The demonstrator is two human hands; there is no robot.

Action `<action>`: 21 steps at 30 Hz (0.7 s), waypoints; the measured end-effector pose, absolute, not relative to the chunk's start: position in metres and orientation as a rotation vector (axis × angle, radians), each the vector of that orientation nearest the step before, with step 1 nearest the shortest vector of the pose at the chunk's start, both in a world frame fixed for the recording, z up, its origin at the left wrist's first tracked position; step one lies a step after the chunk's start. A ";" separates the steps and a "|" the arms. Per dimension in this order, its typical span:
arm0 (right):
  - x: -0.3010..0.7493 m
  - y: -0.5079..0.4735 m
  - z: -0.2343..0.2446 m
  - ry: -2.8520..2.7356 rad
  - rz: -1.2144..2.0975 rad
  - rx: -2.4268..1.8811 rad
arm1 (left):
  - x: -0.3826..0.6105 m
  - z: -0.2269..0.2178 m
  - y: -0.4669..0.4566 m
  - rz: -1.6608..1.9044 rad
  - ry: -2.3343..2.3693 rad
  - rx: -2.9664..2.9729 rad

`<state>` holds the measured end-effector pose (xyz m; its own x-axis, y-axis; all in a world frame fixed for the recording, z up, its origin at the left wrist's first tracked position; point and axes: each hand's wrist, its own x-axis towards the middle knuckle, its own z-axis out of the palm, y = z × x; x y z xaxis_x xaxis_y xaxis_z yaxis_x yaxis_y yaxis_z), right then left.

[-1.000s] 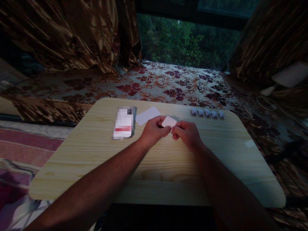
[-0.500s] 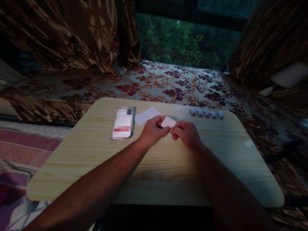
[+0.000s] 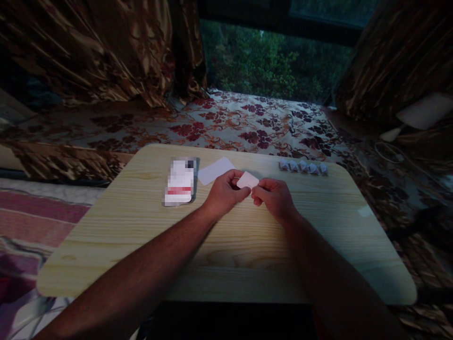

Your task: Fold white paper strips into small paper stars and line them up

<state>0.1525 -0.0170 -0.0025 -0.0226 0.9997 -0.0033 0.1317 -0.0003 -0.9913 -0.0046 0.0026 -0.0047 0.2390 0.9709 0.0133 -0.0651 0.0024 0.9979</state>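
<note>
A small piece of white paper (image 3: 247, 180), squarish and seemingly folded, is held up between my two hands above the table. My left hand (image 3: 226, 191) grips its left side, thumb in front and fingers behind. At the lower right corner, my right hand (image 3: 271, 193) pinches the paper between thumb and forefinger. Behind my left hand a flat white sheet of paper (image 3: 215, 171) lies on the table, partly covered by that hand. Several small folded paper pieces (image 3: 303, 166) stand in a row at the far right.
The light wooden table (image 3: 141, 255) has rounded corners. A blurred-out package or phone-like object (image 3: 180, 182) lies on its left, and a pale scrap (image 3: 364, 211) near the right edge. Beyond are a floral-covered ledge (image 3: 255, 123), brown curtains (image 3: 141, 52) and a window (image 3: 262, 61).
Hardly anything differs. Both hands keep the same hold on the white paper, and the whole view has shifted very slightly.
</note>
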 end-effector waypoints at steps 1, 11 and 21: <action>0.152 -0.017 -0.003 -1.324 1.157 -1.297 | -0.005 -0.004 0.003 1.064 0.985 1.263; 0.153 -0.017 -0.003 -1.351 1.103 -1.328 | -0.006 -0.008 0.003 1.040 0.962 1.287; 0.152 -0.018 -0.002 -1.396 1.015 -1.386 | -0.005 -0.004 0.002 1.023 0.951 1.268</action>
